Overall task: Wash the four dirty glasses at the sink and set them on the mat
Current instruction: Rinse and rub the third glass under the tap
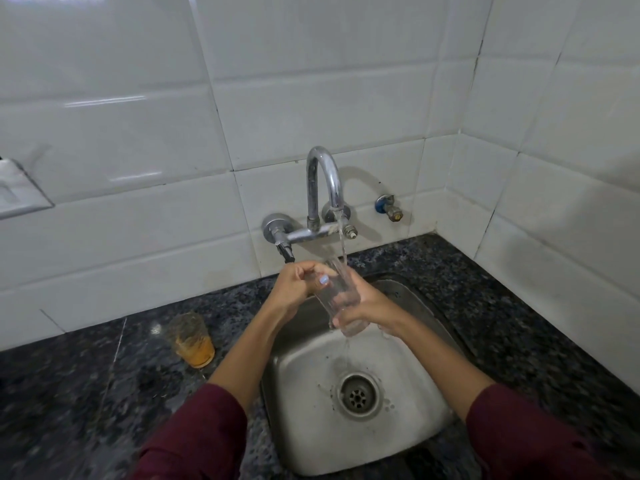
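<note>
Now clear glass (337, 296) tilted under running tap (323, 188), both hands gripping.

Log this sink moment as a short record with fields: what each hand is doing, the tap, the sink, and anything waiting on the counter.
left hand: grips the upper end of the clear glass
right hand: holds the glass's lower end
clear glass: tilted over the sink, under the stream
tap: running
counter: one dirty glass with orange residue, upright, left of sink
mat: not in view
</note>
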The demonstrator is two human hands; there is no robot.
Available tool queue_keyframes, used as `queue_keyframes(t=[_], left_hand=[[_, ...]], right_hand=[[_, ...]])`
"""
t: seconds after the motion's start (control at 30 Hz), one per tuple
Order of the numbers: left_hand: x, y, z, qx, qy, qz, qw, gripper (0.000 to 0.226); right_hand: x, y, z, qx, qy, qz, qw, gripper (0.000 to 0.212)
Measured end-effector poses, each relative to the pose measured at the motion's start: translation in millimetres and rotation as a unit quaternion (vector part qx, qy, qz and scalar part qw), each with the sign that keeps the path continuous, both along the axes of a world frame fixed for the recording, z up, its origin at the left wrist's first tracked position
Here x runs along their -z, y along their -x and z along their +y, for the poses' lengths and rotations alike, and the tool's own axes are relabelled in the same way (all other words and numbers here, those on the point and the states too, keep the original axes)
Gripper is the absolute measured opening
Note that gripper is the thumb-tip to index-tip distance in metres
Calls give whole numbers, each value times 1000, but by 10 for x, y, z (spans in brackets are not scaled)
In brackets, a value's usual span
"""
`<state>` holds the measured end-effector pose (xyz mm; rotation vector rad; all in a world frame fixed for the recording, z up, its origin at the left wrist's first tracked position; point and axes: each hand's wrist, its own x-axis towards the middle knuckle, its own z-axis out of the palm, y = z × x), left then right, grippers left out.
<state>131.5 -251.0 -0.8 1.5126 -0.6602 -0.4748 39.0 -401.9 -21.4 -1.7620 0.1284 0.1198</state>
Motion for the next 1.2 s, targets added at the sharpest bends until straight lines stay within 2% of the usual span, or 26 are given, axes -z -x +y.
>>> queue_keyframes(t=[0.13, 0.23, 0.4, 0.5, 0.6, 0.7, 0.87, 1.03, 1.1, 1.2], left_hand=[[-26, -25, -10, 33, -45, -88, 995, 23], [18, -21, -45, 12, -97, -157, 983, 27], [79, 66, -82, 16, -69, -107, 992, 41], [119, 110, -92, 31, -67, -56, 996, 64], [196, 96, -63, 31, -79, -51, 995, 89], [235, 70, -30, 32, -78, -54, 995, 98], [196, 65, -6, 6, -69, -44, 997, 81], [226, 35, 48, -17, -74, -18, 997, 71], [248, 32, 38, -82, -104, -2, 991, 58], [237, -21, -4, -219, -158, 41, 962, 50]], right_hand=[[129, -28, -69, -7, -190, 34, 981, 82], [259, -54, -38, 42, -205, 40, 977, 71], [486, -49, 111, 107, -230, 1, 967, 66], [596, -33, 208, 120, -277, -6, 953, 68], [630, -54, 261, 122, -297, -12, 947, 64], [629, -118, 288, 131, -294, -18, 947, 64], [555, -208, 281, 139, -232, -32, 962, 65], [387, -157, 171, 165, -120, -40, 978, 68], [309, -89, 83, 163, -65, -36, 984, 70], [216, 38, -66, 135, 13, -22, 991, 72]])
